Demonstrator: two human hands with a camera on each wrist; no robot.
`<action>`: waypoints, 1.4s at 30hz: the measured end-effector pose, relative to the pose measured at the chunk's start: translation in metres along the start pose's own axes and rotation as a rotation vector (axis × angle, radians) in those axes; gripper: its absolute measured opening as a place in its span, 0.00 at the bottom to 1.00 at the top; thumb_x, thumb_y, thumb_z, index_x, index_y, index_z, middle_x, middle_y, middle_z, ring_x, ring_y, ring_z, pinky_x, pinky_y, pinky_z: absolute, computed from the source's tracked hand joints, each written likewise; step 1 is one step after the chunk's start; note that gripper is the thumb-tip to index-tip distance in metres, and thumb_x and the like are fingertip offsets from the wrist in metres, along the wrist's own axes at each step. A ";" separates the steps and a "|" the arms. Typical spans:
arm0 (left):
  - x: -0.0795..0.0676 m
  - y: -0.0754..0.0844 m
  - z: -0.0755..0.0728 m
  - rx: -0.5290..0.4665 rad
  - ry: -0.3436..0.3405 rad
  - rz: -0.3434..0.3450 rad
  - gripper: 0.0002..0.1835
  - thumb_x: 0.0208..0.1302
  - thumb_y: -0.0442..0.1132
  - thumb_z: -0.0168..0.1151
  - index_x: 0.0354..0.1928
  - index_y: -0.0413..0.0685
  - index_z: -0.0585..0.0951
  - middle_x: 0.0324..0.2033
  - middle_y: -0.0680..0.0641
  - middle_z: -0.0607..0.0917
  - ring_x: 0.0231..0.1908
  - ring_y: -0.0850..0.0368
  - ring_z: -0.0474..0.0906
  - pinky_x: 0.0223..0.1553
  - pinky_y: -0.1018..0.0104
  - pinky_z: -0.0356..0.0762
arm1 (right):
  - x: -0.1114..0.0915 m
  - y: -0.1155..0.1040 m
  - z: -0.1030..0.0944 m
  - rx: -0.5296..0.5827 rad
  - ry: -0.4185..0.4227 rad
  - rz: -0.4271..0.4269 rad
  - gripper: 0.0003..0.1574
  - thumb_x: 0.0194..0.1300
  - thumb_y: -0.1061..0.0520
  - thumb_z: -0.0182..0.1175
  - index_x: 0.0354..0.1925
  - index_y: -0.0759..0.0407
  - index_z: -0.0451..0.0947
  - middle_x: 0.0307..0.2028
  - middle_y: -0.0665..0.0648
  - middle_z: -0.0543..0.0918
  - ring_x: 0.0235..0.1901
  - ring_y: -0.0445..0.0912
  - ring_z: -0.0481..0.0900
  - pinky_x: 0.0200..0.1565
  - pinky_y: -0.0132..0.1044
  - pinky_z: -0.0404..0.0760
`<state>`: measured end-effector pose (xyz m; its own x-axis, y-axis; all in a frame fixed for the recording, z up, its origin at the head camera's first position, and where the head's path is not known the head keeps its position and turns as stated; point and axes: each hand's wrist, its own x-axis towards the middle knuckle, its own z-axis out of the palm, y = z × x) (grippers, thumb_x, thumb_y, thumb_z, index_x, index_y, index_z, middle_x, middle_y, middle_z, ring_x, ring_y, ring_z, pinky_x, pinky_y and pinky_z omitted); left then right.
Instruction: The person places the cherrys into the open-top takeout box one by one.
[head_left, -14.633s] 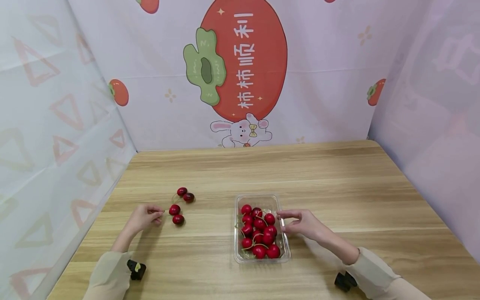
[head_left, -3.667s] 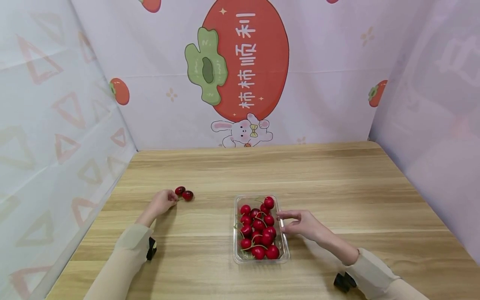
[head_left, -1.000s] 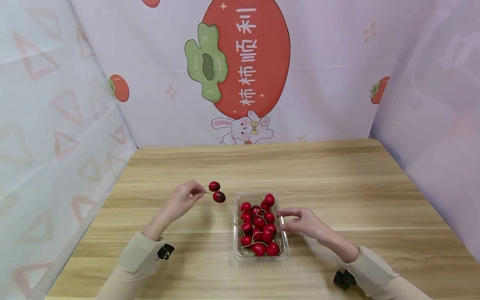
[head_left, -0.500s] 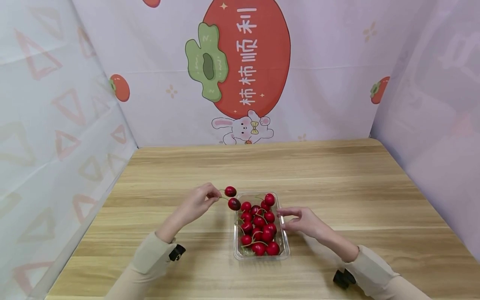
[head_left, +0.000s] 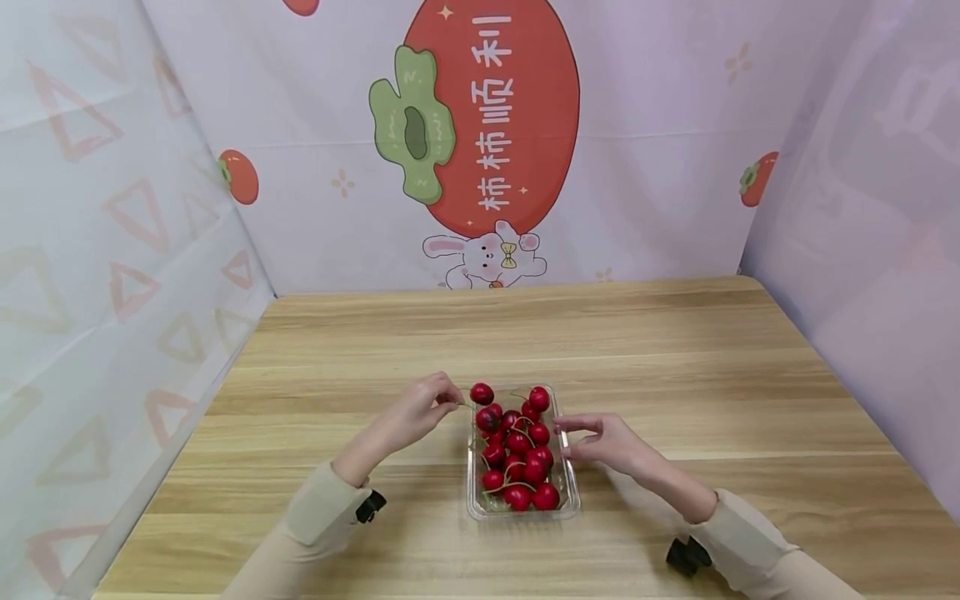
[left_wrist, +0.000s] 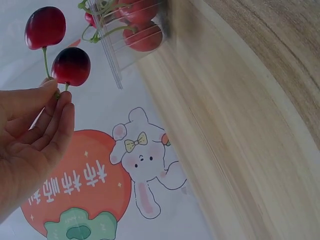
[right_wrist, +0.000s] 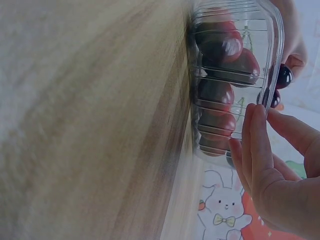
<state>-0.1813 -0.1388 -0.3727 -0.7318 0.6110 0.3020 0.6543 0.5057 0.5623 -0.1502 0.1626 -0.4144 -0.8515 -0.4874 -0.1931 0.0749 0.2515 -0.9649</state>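
Note:
My left hand [head_left: 423,408] pinches the thin green stems of two dark red cherries [left_wrist: 45,27] between thumb and fingertips. In the head view this pair overlaps the far left corner of a clear plastic box [head_left: 525,516]. Red cherries [head_left: 535,471] with stems fill much of that box. At its right side, my right hand [head_left: 611,446] touches the rim with thumb and fingertips. The right wrist view shows those fingers [right_wrist: 260,145] fairly straight against the box's ribbed outer wall, with the held pair beyond its rim.
The box stands on a wood-grain table [head_left: 712,367]. Behind the table hangs a pale cloth [head_left: 645,167] printed with a persimmon and a rabbit, and further cloths flank both sides. A black wrist camera [head_left: 371,506] sits at my left cuff.
Cherries that lay at the table's left have gone, and the box holds more. My left hand has lifted the last pair and carried it right to the box. My right hand stays put.

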 end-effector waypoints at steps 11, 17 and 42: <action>0.004 -0.006 0.015 0.013 -0.020 0.067 0.02 0.55 0.26 0.57 0.29 0.37 0.78 0.27 0.49 0.76 0.30 0.62 0.74 0.31 0.75 0.74 | 0.000 0.001 0.000 0.005 -0.002 -0.002 0.32 0.55 0.60 0.60 0.57 0.71 0.65 0.53 0.71 0.69 0.33 0.43 0.80 0.40 0.35 0.78; 0.006 0.000 0.018 0.070 -0.082 -0.004 0.05 0.53 0.22 0.57 0.29 0.36 0.78 0.29 0.46 0.78 0.32 0.56 0.76 0.33 0.74 0.75 | 0.000 0.001 0.000 0.000 0.004 0.001 0.32 0.55 0.59 0.60 0.56 0.70 0.65 0.53 0.70 0.70 0.34 0.44 0.81 0.40 0.35 0.78; 0.012 -0.005 0.031 0.106 -0.132 -0.015 0.03 0.54 0.24 0.56 0.30 0.34 0.78 0.30 0.44 0.78 0.32 0.55 0.77 0.33 0.74 0.75 | 0.001 0.004 -0.001 -0.005 0.009 -0.002 0.31 0.56 0.59 0.59 0.56 0.71 0.65 0.53 0.71 0.70 0.35 0.44 0.80 0.40 0.34 0.78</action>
<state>-0.1878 -0.1154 -0.3958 -0.7146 0.6743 0.1861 0.6650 0.5725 0.4796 -0.1509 0.1636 -0.4180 -0.8563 -0.4802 -0.1900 0.0708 0.2553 -0.9643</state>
